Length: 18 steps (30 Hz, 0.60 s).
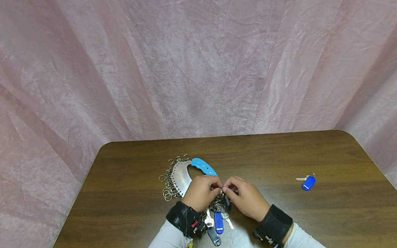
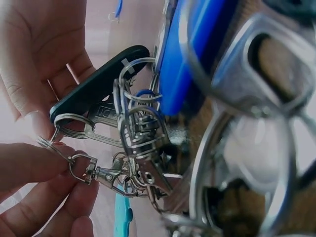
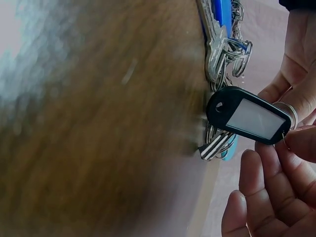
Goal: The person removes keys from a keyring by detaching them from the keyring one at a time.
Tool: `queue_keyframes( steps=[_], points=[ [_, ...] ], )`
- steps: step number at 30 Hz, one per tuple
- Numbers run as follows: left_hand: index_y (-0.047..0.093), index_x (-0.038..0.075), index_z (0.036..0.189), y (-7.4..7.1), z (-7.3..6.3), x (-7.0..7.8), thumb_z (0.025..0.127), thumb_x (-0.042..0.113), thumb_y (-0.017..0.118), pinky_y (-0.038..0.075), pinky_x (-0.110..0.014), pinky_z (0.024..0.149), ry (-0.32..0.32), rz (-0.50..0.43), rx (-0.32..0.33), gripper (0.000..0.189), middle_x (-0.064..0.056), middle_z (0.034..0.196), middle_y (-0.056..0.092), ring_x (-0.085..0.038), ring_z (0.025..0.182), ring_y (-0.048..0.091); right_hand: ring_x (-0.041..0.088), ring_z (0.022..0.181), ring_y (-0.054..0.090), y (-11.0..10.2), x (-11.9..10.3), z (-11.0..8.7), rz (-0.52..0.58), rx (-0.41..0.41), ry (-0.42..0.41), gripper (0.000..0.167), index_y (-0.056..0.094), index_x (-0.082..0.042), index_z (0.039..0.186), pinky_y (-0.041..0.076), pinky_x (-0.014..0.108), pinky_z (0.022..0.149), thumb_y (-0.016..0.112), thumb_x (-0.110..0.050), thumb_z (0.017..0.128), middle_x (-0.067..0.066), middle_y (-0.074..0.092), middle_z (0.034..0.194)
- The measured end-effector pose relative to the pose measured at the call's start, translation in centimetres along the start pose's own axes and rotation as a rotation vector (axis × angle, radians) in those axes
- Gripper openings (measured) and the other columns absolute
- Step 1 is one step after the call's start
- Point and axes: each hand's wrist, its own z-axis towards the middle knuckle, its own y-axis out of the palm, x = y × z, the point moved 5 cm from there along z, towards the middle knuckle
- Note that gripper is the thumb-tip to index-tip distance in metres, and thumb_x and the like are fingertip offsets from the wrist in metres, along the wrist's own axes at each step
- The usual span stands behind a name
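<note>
Over the front middle of the table, both hands meet fingertip to fingertip. My left hand pinches the ring end of a small metal swivel clasp. With thumb and fingers, my right hand pinches the thin ring of a black key tag with a white label. A metal key ring holder with a light blue handle lies behind the left hand, its curved edge lined with clasps and rings. Below the hands hang a blue key tag, a grey tag and several keys.
On the right of the wooden table, a blue key tag lies with a key. A yellow tag shows beside the left sleeve. Behind the table's far edge hangs a pink curtain.
</note>
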Motion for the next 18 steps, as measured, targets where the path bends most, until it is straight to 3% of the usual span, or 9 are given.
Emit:
queue_keyframes(
  steps=[9, 18],
  points=[
    [0.073, 0.017, 0.086, -0.06, -0.01, 0.06, 0.086, 0.008, 0.074, 0.052, -0.024, 0.074, 0.018, 0.002, 0.002, 0.009, 0.002, 0.088, 0.074, -0.009, 0.080, 0.066, 0.003, 0.080, 0.062, 0.01, 0.30, 0.01, 0.009, -0.001, 0.015, 0.009, 0.065, -0.020, 0.088, 0.052, 0.023, 0.075, 0.069, -0.016, 0.095, -0.009, 0.065, 0.089],
    [0.073, 0.015, 0.090, 0.02, 0.06, -0.07, 0.089, 0.009, 0.072, 0.051, -0.022, 0.074, -0.004, -0.023, 0.004, 0.006, 0.003, 0.089, 0.072, -0.010, 0.080, 0.065, 0.001, 0.082, 0.061, 0.01, -0.15, -0.20, 0.067, 0.001, -0.068, 0.007, 0.067, -0.020, 0.091, 0.056, 0.025, 0.078, 0.068, -0.016, 0.096, -0.008, 0.065, 0.091]
  ],
)
